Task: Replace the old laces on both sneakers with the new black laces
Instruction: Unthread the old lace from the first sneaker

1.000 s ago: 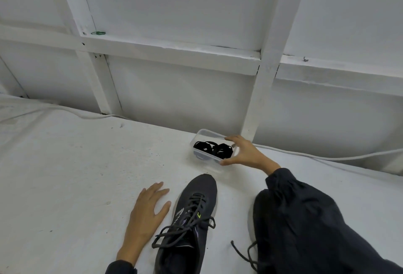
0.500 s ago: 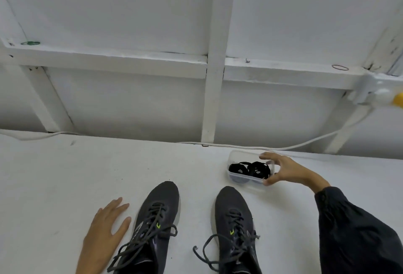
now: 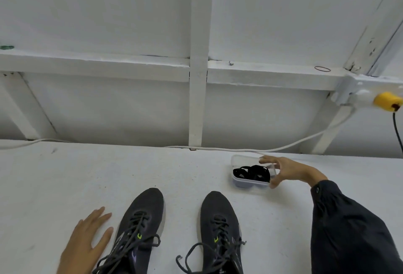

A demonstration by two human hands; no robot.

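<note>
Two dark grey sneakers stand side by side on the white table, toes pointing away from me: the left sneaker (image 3: 139, 225) and the right sneaker (image 3: 220, 228), both with loose grey laces. Beyond the right sneaker sits a clear plastic box (image 3: 242, 160) holding coiled new black laces (image 3: 251, 173). My right hand (image 3: 287, 170) grips the box's right end, fingers over the far rim and thumb on the near side. My left hand (image 3: 87, 241) rests flat on the table just left of the left sneaker.
A white framed wall (image 3: 197, 99) rises behind the table. A white cable (image 3: 283, 148) runs along its foot up to a socket with a yellow plug (image 3: 387, 101) at the right. A red rubber band (image 3: 322, 69) lies on the ledge.
My view swung right, bringing both sneakers into sight. My right hand slid the box of black laces rightward along the table. My left hand stayed flat beside the left sneaker.
</note>
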